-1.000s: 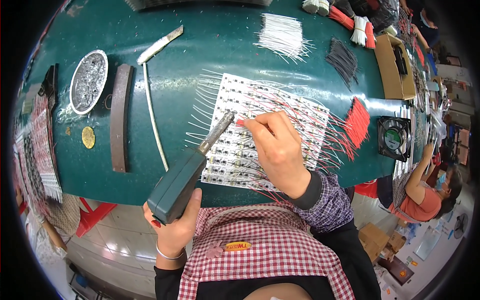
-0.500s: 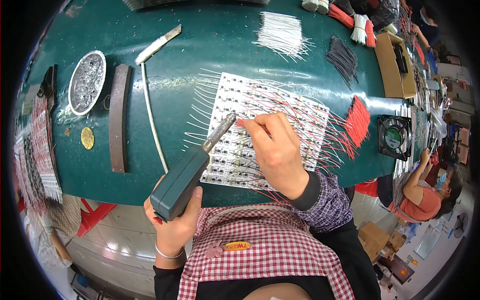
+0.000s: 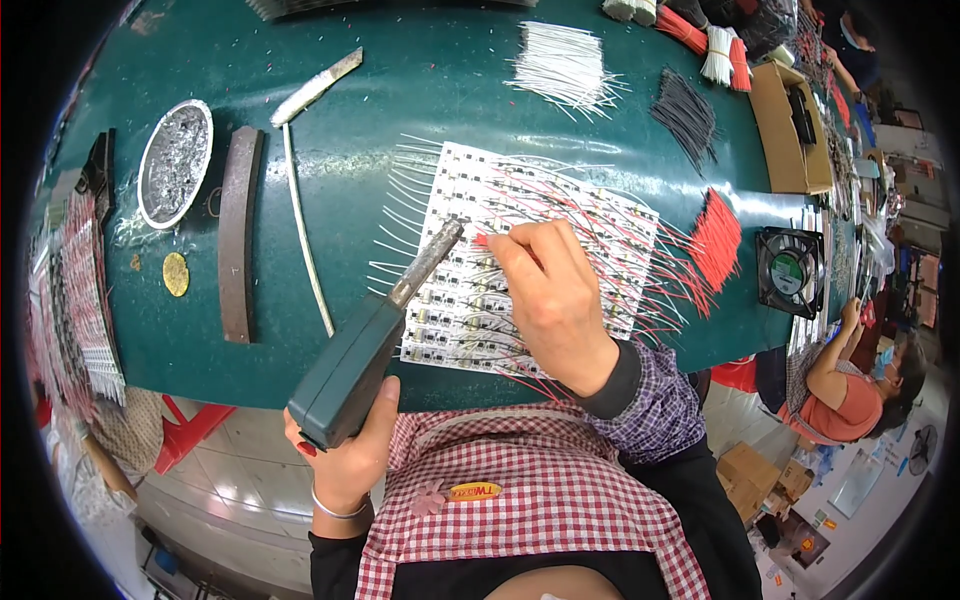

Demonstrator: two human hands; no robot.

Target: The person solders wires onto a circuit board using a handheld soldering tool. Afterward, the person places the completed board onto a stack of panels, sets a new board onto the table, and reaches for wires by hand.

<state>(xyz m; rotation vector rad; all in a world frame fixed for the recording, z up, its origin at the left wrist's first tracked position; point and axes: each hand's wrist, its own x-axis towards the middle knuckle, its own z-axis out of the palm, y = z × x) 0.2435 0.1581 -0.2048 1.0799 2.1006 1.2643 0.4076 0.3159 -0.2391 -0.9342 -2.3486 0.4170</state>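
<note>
My left hand (image 3: 355, 450) is wrapped round a dark green soldering gun (image 3: 350, 370). Its metal barrel slants up and right over a white panel of small circuit boards (image 3: 450, 190), the tip just left of my right fingertips. My right hand (image 3: 548, 290) rests over the panel in a closed pinch, with a bit of red wire (image 3: 482, 241) showing at the fingertips. Red, white and black wires lie across the panel's right part; white wires stick out along its left edge. Whether the tip touches the panel, I cannot tell.
Wire piles, white (image 3: 560, 65), black (image 3: 685, 115) and red (image 3: 716, 240), lie beyond and right of the panel. A small fan (image 3: 790, 270) and a cardboard box (image 3: 785, 130) stand at right. Leftward are a metal bar (image 3: 240, 240) and a dish of metal scraps (image 3: 150, 190). Co-workers sit either side.
The soldering gun and my left hand have shifted slightly left, drawing the tip away from my right fingertips. My right hand has hardly moved.
</note>
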